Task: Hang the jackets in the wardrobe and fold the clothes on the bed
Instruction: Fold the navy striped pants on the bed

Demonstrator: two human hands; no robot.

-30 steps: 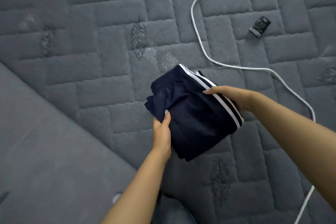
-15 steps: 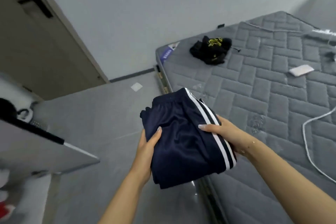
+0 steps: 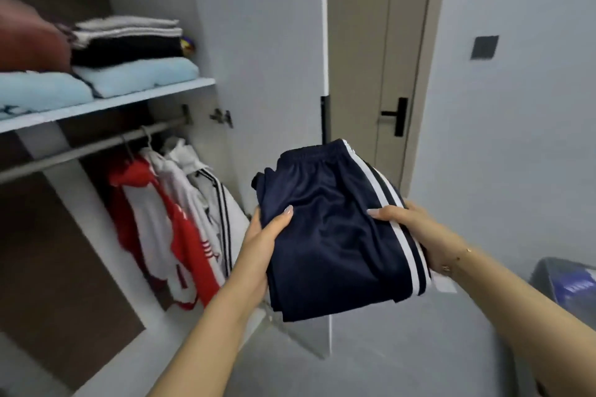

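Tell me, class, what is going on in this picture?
A person holds a folded pair of navy trousers with white side stripes, left hand gripping one edge and right hand the other. They stand before an open wardrobe. Folded clothes are stacked on its shelf, and red and white jackets hang from the rail below. The trousers are not yet put away.

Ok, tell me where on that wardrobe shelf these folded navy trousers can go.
Crowded: the shelf carries light blue folded items along its front, with a black-and-white stack on top. Only a narrow strip at the right end, by the wardrobe's side wall, shows bare. Both hands grip the trousers.
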